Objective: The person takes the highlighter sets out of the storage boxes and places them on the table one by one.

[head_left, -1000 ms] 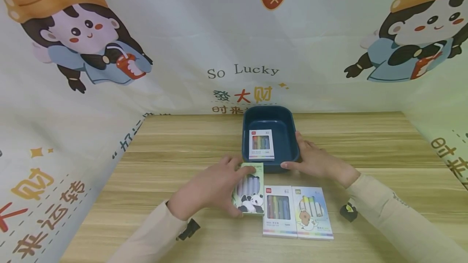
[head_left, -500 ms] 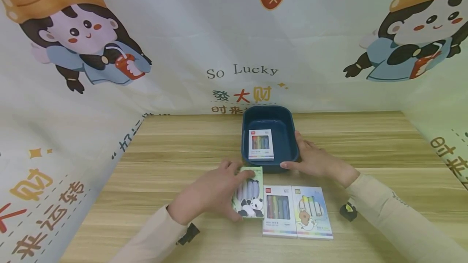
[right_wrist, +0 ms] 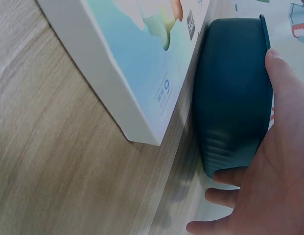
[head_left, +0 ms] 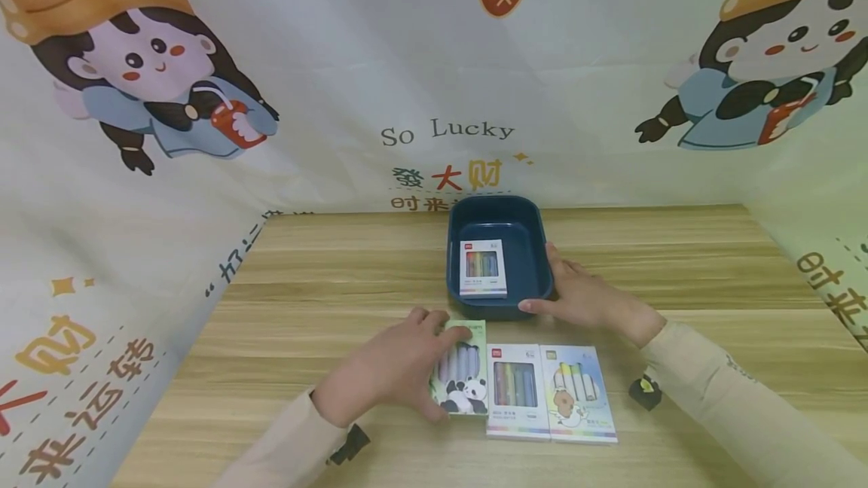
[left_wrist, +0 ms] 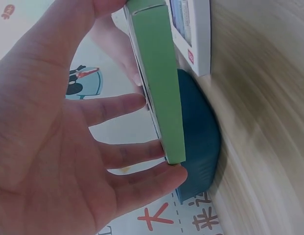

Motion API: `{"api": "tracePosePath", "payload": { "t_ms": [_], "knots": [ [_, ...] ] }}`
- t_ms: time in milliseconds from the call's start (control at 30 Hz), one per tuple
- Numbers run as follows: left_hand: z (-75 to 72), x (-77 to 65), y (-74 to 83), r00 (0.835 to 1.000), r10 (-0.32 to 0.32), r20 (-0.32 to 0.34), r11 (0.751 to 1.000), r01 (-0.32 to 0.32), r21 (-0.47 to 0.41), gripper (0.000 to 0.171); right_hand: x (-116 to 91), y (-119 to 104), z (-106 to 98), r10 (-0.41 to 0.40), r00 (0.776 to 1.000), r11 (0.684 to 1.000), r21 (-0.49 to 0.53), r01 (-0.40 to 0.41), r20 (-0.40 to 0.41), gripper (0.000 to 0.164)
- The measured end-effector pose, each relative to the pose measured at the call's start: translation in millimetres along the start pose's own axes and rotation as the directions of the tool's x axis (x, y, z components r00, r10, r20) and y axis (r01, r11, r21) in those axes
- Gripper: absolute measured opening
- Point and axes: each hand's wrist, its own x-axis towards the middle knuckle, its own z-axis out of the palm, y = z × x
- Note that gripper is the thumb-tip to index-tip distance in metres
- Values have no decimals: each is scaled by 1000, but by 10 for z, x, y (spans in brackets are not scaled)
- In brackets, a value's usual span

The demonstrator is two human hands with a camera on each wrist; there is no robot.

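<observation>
My left hand [head_left: 393, 364] grips a green box of pens with a panda print [head_left: 463, 367], thumb at its near end and fingers at its far end and top. In the left wrist view its plain green side [left_wrist: 161, 83] shows. Right beside it lie a white box of colored pens [head_left: 515, 390] and a pale blue box with a bear print [head_left: 579, 394], edge to edge. My right hand [head_left: 590, 300] holds the near right corner of a dark blue plastic bin [head_left: 532, 262], thumb on the rim. Inside the bin lies another white pen box [head_left: 483, 269].
The wooden table [head_left: 339, 262] reaches back to a white printed cloth [head_left: 325, 59] hung behind and at both sides. Dark wrist mounts [head_left: 349, 443] sit under both forearms.
My left hand has drawn the green panda box nearer to me, away from the bin and alongside the white box. My right hand has stayed at the bin.
</observation>
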Motion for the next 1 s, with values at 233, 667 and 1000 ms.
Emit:
{"api": "tracePosePath", "payload": {
  "t_ms": [233,667,1000],
  "knots": [
    [98,2,-10,1000,18,-13,1000,-18,18,103,7,3,-1,-4,1000,1000,2,4,-2,124],
    [225,-1,6,1000,15,10,1000,-15,-1,102,4,-21,-24,-1,1000,1000,-6,1,3,123],
    [301,14,-1,1000,10,13,1000,-10,7,103,1,-40,-20,-4,1000,1000,-14,4,-5,121]
  ]
}}
